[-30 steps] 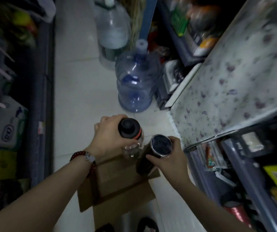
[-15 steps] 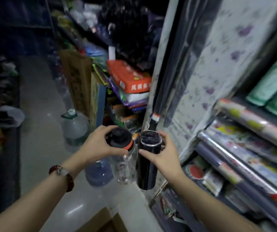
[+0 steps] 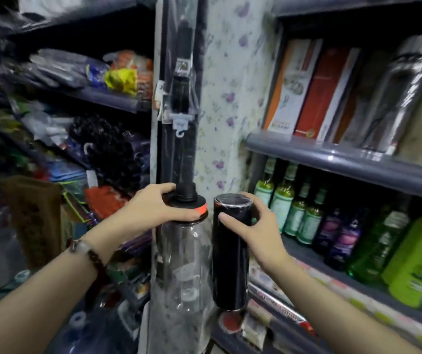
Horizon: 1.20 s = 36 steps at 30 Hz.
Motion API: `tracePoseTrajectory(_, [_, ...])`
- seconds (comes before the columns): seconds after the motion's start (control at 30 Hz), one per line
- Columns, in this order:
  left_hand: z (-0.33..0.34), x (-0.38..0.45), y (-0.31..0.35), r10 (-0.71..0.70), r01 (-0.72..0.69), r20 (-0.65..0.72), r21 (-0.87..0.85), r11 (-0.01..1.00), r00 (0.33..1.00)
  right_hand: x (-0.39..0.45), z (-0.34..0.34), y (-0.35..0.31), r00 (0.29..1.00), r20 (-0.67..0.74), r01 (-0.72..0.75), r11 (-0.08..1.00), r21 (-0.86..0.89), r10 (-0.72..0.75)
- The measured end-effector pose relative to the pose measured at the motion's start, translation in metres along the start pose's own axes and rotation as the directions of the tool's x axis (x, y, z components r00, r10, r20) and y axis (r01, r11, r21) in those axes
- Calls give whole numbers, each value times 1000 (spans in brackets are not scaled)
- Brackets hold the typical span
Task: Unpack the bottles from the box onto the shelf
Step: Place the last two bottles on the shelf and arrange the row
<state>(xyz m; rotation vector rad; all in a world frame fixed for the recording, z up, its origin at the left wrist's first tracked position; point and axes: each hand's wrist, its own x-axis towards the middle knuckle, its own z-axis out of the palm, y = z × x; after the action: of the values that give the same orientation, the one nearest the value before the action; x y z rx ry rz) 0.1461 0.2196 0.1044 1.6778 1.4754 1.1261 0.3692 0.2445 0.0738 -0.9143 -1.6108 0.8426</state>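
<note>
My left hand (image 3: 151,210) grips the black lid with an orange band of a clear plastic bottle (image 3: 182,267), which hangs upright at chest height. Right beside it, my right hand (image 3: 250,226) holds a tall black cylindrical bottle (image 3: 231,254) near its top. Both bottles are in the air in front of the floral-papered shelf end (image 3: 227,98). The grey shelf (image 3: 345,162) is to the right, a little above the bottles. The box is out of view.
The upper right shelf holds boxed goods (image 3: 307,90) and a steel flask (image 3: 393,95). Below it stand green and purple bottles (image 3: 307,213) and a green jug (image 3: 419,256). Black packaged items (image 3: 182,93) hang on the shelf end. Crowded shelves (image 3: 77,98) fill the left.
Both hands have lifted the two bottles from floor level up to shelf height. My view has swung upward from the box and floor to the shelves.
</note>
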Motion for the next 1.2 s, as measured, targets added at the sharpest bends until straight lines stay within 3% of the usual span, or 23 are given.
tracePoseTrajectory(0.27, [12, 44, 130, 185, -188, 100, 31, 982, 978, 40, -100, -86, 991, -38, 127, 990, -65, -129])
tracePoseTrajectory(0.43, [6, 57, 192, 365, -363, -29, 56, 930, 930, 63, -133, -140, 959, -88, 258, 958, -122, -269])
tracePoseTrajectory(0.6, [-2, 68, 236, 566, -557, -103, 103, 824, 818, 82, -146, -178, 892, -158, 394, 899, -190, -424])
tracePoseTrajectory(0.87, [-3, 104, 253, 741, -697, -301, 257, 669, 600, 105, -148, -193, 751, -245, 529, 780, -334, -613])
tracePoseTrajectory(1.1, [14, 149, 248, 779, -720, -309, 303, 624, 545, 126, -147, -174, 678, -333, 481, 738, -473, -656])
tracePoseTrajectory(1.2, [20, 168, 244, 772, -710, -293, 305, 635, 564, 135, -146, -167, 677, -363, 442, 749, -494, -640])
